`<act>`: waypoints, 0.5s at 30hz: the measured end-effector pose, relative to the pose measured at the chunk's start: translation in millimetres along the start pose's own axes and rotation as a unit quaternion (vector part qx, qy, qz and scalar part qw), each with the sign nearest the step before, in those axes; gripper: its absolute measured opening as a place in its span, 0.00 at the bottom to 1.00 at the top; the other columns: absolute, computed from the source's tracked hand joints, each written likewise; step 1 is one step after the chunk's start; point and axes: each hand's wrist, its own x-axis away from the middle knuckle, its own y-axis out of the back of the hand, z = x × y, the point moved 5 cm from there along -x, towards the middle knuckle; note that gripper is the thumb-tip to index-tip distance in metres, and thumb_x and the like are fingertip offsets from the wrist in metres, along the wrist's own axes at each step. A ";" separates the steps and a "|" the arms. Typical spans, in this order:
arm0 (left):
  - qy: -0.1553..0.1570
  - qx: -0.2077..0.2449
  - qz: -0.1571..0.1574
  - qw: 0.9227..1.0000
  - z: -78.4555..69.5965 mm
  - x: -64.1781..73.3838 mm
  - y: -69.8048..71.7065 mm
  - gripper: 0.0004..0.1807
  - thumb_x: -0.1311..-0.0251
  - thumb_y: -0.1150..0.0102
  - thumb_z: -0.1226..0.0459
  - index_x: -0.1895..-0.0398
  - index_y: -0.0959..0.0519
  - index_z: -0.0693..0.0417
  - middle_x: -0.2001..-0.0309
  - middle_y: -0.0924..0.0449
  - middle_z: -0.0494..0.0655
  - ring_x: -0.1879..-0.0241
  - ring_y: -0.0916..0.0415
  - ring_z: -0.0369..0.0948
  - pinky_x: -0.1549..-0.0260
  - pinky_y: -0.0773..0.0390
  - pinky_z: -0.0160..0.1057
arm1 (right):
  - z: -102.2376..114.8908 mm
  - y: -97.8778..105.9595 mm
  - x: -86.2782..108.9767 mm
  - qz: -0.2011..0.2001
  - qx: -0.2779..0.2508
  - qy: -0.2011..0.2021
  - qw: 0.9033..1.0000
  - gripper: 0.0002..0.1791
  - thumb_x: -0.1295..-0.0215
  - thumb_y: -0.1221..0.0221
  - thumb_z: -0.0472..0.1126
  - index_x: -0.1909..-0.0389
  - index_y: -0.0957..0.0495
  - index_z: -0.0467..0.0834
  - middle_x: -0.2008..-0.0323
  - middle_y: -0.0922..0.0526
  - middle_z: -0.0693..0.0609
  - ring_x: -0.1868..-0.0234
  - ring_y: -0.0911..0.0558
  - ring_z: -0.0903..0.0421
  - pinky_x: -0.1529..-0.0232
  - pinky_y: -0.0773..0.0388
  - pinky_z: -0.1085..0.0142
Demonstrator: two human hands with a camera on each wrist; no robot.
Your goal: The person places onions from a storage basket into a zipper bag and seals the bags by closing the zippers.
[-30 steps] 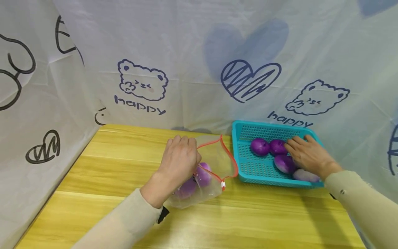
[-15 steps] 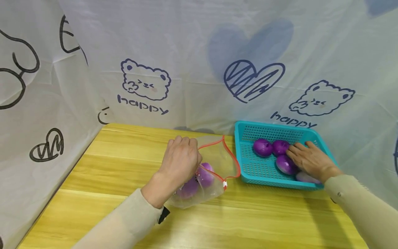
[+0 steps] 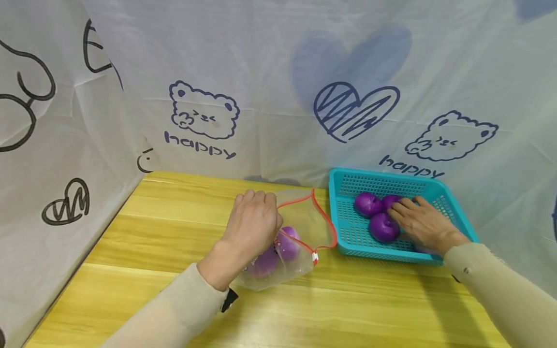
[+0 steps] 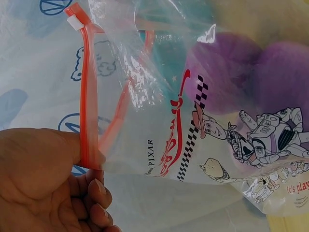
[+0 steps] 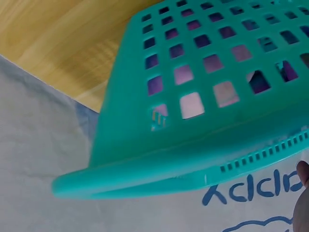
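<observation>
My left hand point(image 3: 254, 220) pinches the red zip edge of a clear zip bag point(image 3: 304, 220), seen close in the left wrist view, where thumb and fingers meet on the red strip point(image 4: 89, 96). Cartoon figures are printed on the bag. Two round purple vegetables, perhaps onions point(image 3: 287, 244), show inside it, and its mouth gapes towards the basket. My right hand point(image 3: 424, 223) reaches into a turquoise basket point(image 3: 344, 247), over purple vegetables point(image 3: 384, 227). Its fingertips are hidden, so I cannot tell whether they grip one.
Inside the basket, another purple vegetable point(image 3: 368, 204) lies to the left, and a paler one is mostly covered by my right hand. The wooden table point(image 3: 174, 208) meets a white printed cloth point(image 3: 270, 96) at the back and left. A white slider point(image 3: 315, 258) sits on the bag's zip.
My right hand has shifted left in the basket. The purple vegetable beside its fingers has moved left and turned. The left hand and bag hold almost still.
</observation>
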 end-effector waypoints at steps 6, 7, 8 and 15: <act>0.002 0.003 0.007 1.000 -0.4 -0.7 -1.4 0.13 0.45 0.38 0.69 0.79 0.32 0.54 0.80 0.40 0.44 0.77 0.38 0.47 0.75 0.41 0.41 | 8.4 2.2 -9.5 0.003 -0.014 0.008 1.000 0.40 0.38 0.28 0.59 0.32 0.26 0.41 0.35 0.22 0.42 0.35 0.25 0.40 0.37 0.25 0.40; 0.003 0.004 0.009 1.000 -0.4 -0.6 -1.6 0.13 0.44 0.38 0.69 0.79 0.32 0.54 0.80 0.40 0.44 0.77 0.38 0.47 0.75 0.40 0.41 | 9.8 2.3 -11.5 0.002 -0.014 0.008 1.000 0.40 0.38 0.28 0.60 0.32 0.25 0.41 0.35 0.22 0.42 0.34 0.25 0.40 0.36 0.26 0.39; 0.003 0.004 0.010 1.000 -0.5 -0.7 -1.6 0.13 0.44 0.38 0.69 0.79 0.32 0.54 0.80 0.40 0.44 0.77 0.38 0.47 0.75 0.40 0.41 | 11.0 1.6 -13.3 0.002 -0.014 0.006 1.000 0.41 0.38 0.28 0.60 0.32 0.25 0.40 0.36 0.22 0.42 0.35 0.25 0.40 0.36 0.25 0.39; 0.004 0.006 0.015 1.000 -1.1 -1.4 -1.6 0.13 0.44 0.38 0.69 0.80 0.32 0.54 0.80 0.40 0.44 0.77 0.39 0.46 0.75 0.41 0.41 | 12.2 -5.6 -20.1 -0.005 -0.046 -0.039 0.998 0.50 0.46 0.28 0.68 0.34 0.26 0.35 0.40 0.22 0.36 0.38 0.24 0.36 0.43 0.25 0.38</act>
